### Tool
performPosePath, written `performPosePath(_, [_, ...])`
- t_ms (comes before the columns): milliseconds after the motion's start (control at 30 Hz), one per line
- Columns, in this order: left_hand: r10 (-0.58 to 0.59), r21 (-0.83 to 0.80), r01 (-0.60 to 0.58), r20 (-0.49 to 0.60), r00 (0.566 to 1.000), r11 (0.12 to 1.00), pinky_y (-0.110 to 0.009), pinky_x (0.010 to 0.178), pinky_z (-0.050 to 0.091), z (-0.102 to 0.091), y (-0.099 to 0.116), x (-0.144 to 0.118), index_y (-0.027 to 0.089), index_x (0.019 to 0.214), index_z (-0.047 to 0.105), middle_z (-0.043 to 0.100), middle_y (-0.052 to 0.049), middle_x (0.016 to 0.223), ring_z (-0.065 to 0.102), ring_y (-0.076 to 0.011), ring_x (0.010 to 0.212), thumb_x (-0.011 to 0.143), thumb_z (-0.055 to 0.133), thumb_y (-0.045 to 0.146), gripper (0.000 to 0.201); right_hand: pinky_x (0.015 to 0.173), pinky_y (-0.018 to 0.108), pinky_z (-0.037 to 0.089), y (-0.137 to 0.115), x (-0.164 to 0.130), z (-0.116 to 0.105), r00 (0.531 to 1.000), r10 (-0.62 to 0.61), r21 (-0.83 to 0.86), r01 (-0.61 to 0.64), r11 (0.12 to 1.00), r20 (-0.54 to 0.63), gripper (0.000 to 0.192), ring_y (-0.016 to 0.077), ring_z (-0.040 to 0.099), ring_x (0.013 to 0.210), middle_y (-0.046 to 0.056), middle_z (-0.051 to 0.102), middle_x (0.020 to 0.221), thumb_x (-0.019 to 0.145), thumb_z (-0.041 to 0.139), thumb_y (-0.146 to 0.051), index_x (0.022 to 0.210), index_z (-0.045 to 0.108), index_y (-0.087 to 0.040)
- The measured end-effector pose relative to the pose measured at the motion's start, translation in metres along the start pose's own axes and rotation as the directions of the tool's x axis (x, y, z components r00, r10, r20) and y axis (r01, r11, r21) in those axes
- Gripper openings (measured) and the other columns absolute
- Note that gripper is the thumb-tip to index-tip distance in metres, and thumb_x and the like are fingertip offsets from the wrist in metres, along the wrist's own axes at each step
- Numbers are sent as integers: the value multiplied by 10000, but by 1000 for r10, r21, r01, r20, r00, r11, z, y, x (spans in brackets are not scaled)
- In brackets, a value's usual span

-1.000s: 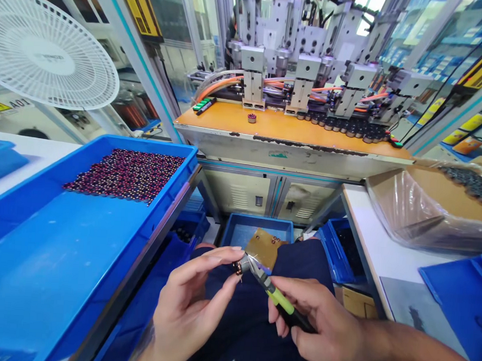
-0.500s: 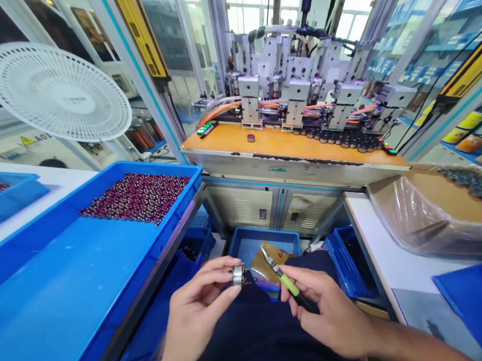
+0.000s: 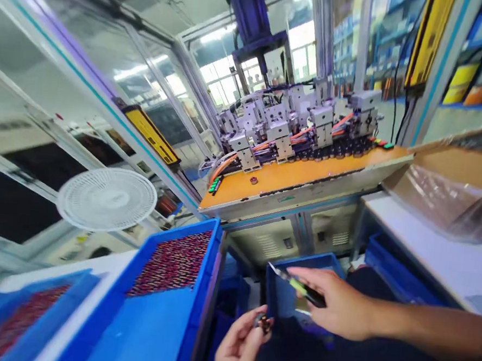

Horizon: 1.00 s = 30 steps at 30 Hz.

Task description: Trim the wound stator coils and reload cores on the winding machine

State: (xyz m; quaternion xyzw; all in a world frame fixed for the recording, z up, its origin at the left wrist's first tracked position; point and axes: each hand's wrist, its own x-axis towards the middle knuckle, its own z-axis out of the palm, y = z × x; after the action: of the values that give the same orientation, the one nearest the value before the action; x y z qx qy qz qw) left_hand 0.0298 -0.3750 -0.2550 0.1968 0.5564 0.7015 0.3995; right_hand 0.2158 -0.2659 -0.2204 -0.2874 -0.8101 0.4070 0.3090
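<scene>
The left hand (image 3: 239, 341) is at the bottom of the frame, right of centre, its wrist cut off by the lower edge. Its thumb and fingers pinch a small coil (image 3: 263, 322), dark with coppery bits; the fingertips cover part of it, and blur hides the finer windings. The right hand (image 3: 340, 301), at lower right, has its fingers closed around the pliers (image 3: 300, 287), covering part of the black and lime-green handles. The pliers' tip points to the upper left, apart from the coil and above it in the frame; whether the jaws are parted is too blurred to tell. The forearm runs off the right edge.

Behind the right hand, a blue bin (image 3: 332, 258) shows mostly its rim and left side, its inside largely hidden by hand and pliers. Dark cloth over the legs fills the bottom right.

At lower left, a blue tray (image 3: 150, 333) holds close rows of reddish pieces (image 3: 174, 261), smeared by motion, and is cut off below. A second tray (image 3: 85, 285) is cropped by the lower left corner. A white fan (image 3: 107, 198) stands above them.

Near the centre, a machine (image 3: 282, 139) stands on an orange top (image 3: 298, 176), with one reddish piece near the front and dark pieces (image 3: 336, 151) partly hidden along its base. A plastic-lined box (image 3: 448, 198) is cut off at the right edge, its contents hard to make out.
</scene>
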Motion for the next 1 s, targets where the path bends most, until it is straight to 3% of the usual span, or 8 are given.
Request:
performPosePath(67, [-30,-14,29,-48,998,999,-279,607,629,-5,6,-2,195,790,806,814,-99,879,770,-259,719,445,944,426,437,779,258,514,-4,38,-27,995,-83,-278,62,959,-63,654,169,623,821,46,692,968,626,566,-44,1263,628,-177])
performPosePath(133, [-90,-9,90,-80,993,996,-283,655,633,-18,13,-8,183,827,815,808,-118,963,770,-266,770,497,916,461,442,835,246,496,-11,90,-60,973,-138,-574,8,819,-184,585,168,627,903,42,690,1060,662,606,-69,1231,658,-200])
performPosePath(267, [-149,-27,147,-116,982,989,-312,743,623,-59,32,-22,188,944,802,783,-121,1067,762,-268,803,431,944,395,572,902,353,425,-9,205,-108,956,-89,-702,-140,698,-280,556,266,587,1064,208,640,1206,757,651,-112,1305,604,-38])
performPosePath(400, [-75,161,98,-145,987,982,-264,679,596,-110,57,-17,202,894,776,777,-65,955,728,-184,700,511,917,315,424,785,377,391,21,271,-115,941,41,-724,-287,627,-337,478,280,611,1026,277,658,1175,837,676,-178,1273,629,12])
performPosePath(500, [-44,454,81,-91,995,887,-282,665,580,-148,80,14,186,992,749,773,-58,802,719,-198,712,650,813,366,391,731,397,362,41,287,-109,925,112,-743,-359,565,-362,484,292,614,1016,312,640,1200,842,716,-245,1243,653,20])
performPosePath(667, [134,801,-73,-9,991,594,-366,777,563,-188,89,113,185,943,730,766,-60,895,704,-227,809,697,714,318,280,748,386,376,61,300,-110,942,116,-833,-332,443,-314,447,282,595,1117,258,592,1322,890,682,-331,1238,675,-50])
performPosePath(833, [125,877,-125,75,989,463,-329,671,509,-194,62,192,164,919,696,609,30,644,584,-154,618,763,726,291,203,816,388,398,72,303,-115,947,74,-855,-315,413,-313,414,286,582,1164,224,609,1316,890,686,-333,1220,691,-83])
performPosePath(1000, [103,899,-178,150,983,400,-320,657,515,-190,40,208,151,1092,616,627,9,789,583,-129,641,915,609,375,286,847,380,410,76,303,-114,949,55,-868,-307,390,-311,403,277,590,1155,198,618,1316,911,652,-372,1210,702,-106])
